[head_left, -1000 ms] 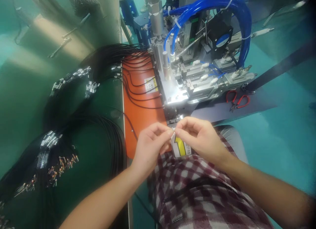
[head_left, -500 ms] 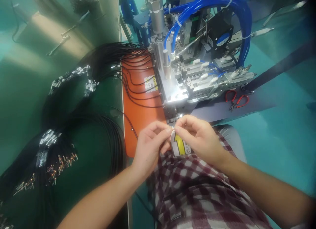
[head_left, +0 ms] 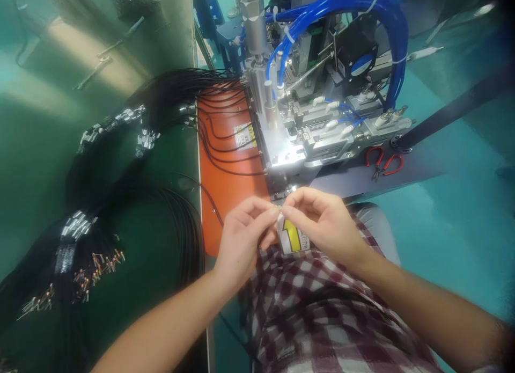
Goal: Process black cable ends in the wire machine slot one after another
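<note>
Pinched narrow, the grip of the left hand (head_left: 241, 241) brings thumb and forefinger together on a tiny piece (head_left: 280, 209), and the right hand (head_left: 328, 222) meets it there, its own thumb and forefinger closed on the same spot. The piece sits between the touching fingertips, above the person's lap, too small to tell what it is. Nearest to the camera, below the hands, lies the person's checked shirt (head_left: 322, 319), with a grey trouser knee (head_left: 382, 228) beyond it at the right. Just under the fingertips shows a white sign with a yellow arrow (head_left: 292, 236), partly covered by the right hand. To the left, a dark green worktop (head_left: 148, 298) carries thick bundles of black cables (head_left: 132, 201), with shiny wraps (head_left: 78, 226) around them and bare copper-coloured ends (head_left: 100, 268). Beside the left hand, an orange board (head_left: 235, 188) has a single cable (head_left: 209, 197) curving across it until the hand hides it. Farther up the board, more thin cables run past a small label (head_left: 244, 138) to the edge of a metal machine (head_left: 281, 147). Right of this, red-handled pliers (head_left: 377, 172) lie on a grey surface. Farthest off, thick blue tubes (head_left: 396, 29) arch over the machine.
</note>
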The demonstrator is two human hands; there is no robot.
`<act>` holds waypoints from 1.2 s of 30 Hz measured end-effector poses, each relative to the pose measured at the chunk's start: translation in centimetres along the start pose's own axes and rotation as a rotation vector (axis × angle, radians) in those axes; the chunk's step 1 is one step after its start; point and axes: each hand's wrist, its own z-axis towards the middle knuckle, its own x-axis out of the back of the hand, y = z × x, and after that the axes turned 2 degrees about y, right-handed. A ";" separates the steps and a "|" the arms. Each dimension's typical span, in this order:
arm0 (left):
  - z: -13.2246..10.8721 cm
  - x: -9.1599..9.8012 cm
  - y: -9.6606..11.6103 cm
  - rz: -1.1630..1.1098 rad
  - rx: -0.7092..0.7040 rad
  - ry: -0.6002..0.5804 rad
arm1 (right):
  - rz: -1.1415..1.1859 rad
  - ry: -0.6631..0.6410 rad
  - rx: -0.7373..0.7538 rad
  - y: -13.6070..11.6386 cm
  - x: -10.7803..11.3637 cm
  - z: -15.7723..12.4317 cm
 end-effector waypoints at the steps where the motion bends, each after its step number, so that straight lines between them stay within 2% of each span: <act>1: 0.0 0.0 0.0 -0.013 -0.002 0.001 | 0.005 -0.001 -0.001 0.0 -0.1 -0.1; 5: -0.1 -0.2 0.0 -0.056 -0.004 -0.007 | -0.014 0.015 0.054 0.2 -0.4 -0.4; 7: -0.1 -0.2 0.0 -0.071 0.000 -0.014 | -0.142 0.075 0.221 0.3 -0.4 -0.5; 10: 0.0 -0.2 0.1 -0.095 0.018 -0.014 | -0.393 0.136 0.582 0.2 -0.2 -0.4; 12: 0.1 -0.2 0.2 -0.089 0.035 -0.015 | -0.447 0.111 0.651 0.0 0.2 -0.1; 14: 0.0 -0.3 0.2 -0.063 0.046 -0.011 | -0.407 0.068 0.547 -0.2 0.6 0.0; 20: -0.1 -0.3 0.2 0.013 0.041 0.007 | -0.101 -0.103 0.108 -0.3 1.0 0.2; 25: 0.1 -0.3 0.4 0.029 0.067 0.038 | 0.080 -0.136 -0.072 -0.3 1.2 0.5; 30: 0.2 -0.7 0.8 0.063 0.085 0.034 | 0.045 -0.062 -0.081 -0.3 1.7 0.6; 36: -0.1 -1.0 0.5 0.180 0.072 0.041 | 0.036 -0.070 -0.013 -0.4 1.5 0.5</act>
